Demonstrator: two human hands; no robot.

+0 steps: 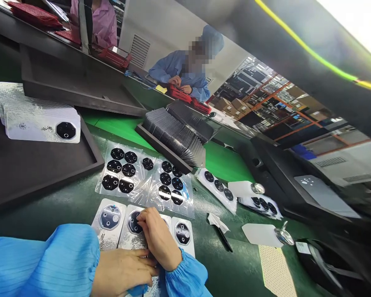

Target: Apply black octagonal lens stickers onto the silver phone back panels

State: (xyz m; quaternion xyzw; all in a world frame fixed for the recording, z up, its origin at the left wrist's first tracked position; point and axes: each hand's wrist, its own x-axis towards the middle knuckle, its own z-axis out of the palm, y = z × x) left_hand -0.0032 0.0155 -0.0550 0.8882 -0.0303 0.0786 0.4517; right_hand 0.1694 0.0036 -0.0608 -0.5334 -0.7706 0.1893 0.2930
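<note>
Several silver panels lie side by side in front of me. My right hand has its thumb and fingertips pinched together at the edge of a black octagonal piece set in the second panel; whatever is between the fingertips is too small to make out. My left hand lies flat, fingers stretched over the panels just below the right wrist. A bit of blue material shows under its fingers. The leftmost panel carries an octagonal piece with a lighter, film-like surface. The rightmost panel has a black one.
Clear sheets hold black octagonal pieces. A tray bears stacked silver panels; a rack holds dark plates. Right are a black pen-like tool, white tissue and dispenser bottles. A co-worker sits opposite.
</note>
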